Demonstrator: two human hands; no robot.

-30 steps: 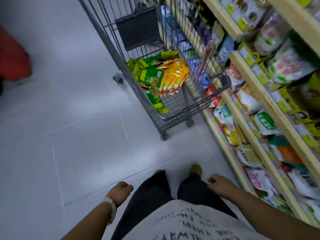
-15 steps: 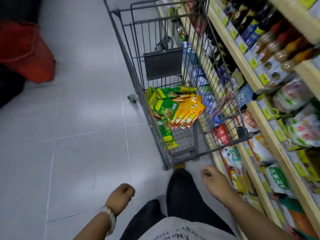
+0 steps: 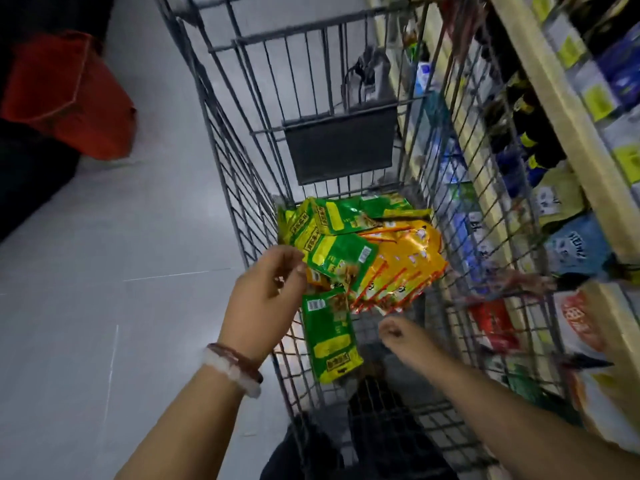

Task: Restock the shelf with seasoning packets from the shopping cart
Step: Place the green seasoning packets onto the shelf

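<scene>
Inside the shopping cart (image 3: 242,174) lie the seasoning packets (image 3: 360,258), and with her left hand (image 3: 266,299) and right hand (image 3: 401,336) hovering loosely curled and empty, she'd best pinch one stack's edges squarely.

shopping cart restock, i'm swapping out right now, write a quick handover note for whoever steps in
Left hand: reaching into the shopping cart, fingers loosely curled at the edge of the green seasoning packets; no firm grip visible yet.
Right hand: over the cart's near end, loosely curled, holding nothing.
Stock: green packets and orange seasoning packets lie piled on the cart floor; one green packet lies apart, nearer you.
Shelf: on your right beside the cart, already carrying goods.
Done: nothing picked up in this view.
Left: grab packets, move them to the shelf, repeat until the cart is empty.
</scene>
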